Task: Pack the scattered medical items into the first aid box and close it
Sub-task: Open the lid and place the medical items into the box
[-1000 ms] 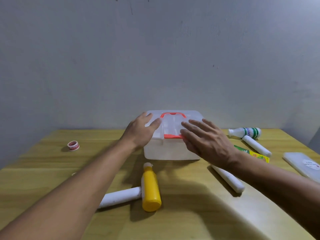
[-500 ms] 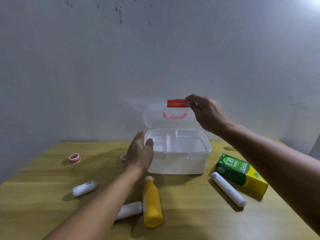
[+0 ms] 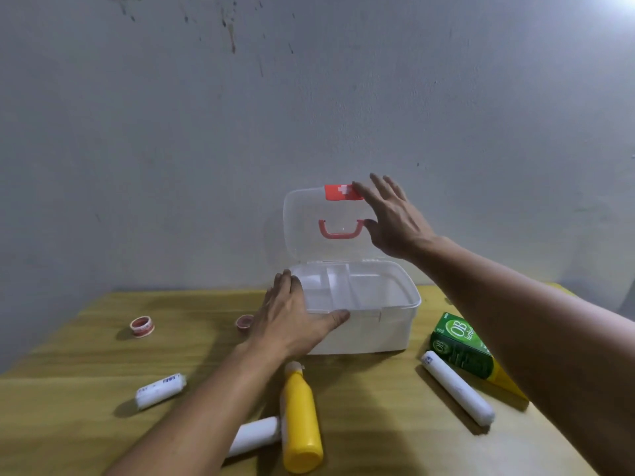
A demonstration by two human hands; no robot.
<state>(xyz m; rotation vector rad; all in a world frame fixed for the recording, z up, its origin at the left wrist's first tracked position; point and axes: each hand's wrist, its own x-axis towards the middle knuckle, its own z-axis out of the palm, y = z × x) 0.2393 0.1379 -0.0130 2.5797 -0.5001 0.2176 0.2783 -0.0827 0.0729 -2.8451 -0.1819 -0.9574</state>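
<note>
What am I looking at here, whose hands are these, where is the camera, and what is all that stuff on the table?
There is no machine: a person wears one camera on the head, looking forward and down, so you see their own two bare hands. The left hand rests on the front left corner of a translucent white plastic first aid box. The right hand, fingers spread, is at its raised clear lid. Neither hand holds an item. The box looks empty. Around it on the wooden table lie a yellow plastic bottle, three white bandage rolls, a green and yellow carton and two small red and white tape rolls.
</note>
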